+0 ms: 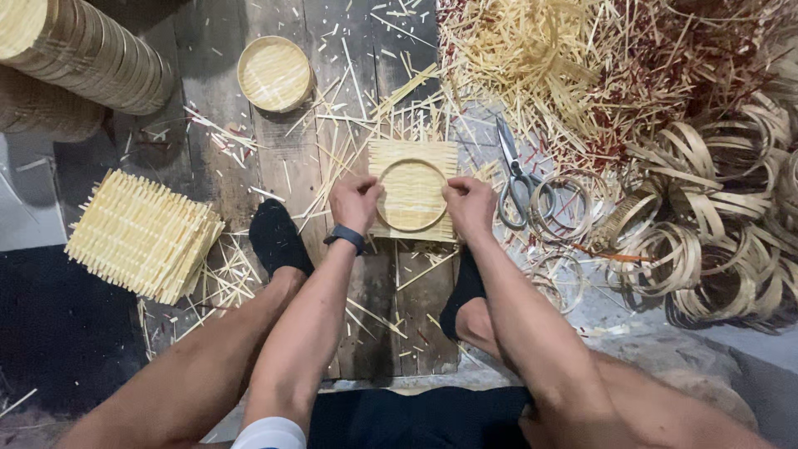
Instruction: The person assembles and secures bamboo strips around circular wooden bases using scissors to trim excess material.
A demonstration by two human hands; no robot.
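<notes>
Two hands, left hand [353, 202] and right hand [470, 204], press a ring [411, 195] onto a woven mat [413, 150] on the floor boards [291, 158], fingers curled round its rim. It looks half fitted; pushing evenly seems needed next.

I am seeing no packages, labels, signs or screens anywhere around me as I am sitting here over the wooden boards.

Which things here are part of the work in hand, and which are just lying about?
In hand: left hand, right hand, bamboo ring, woven square mat.
Lying about: scissors, finished round tray, stack of mats, loose hoops.
</notes>
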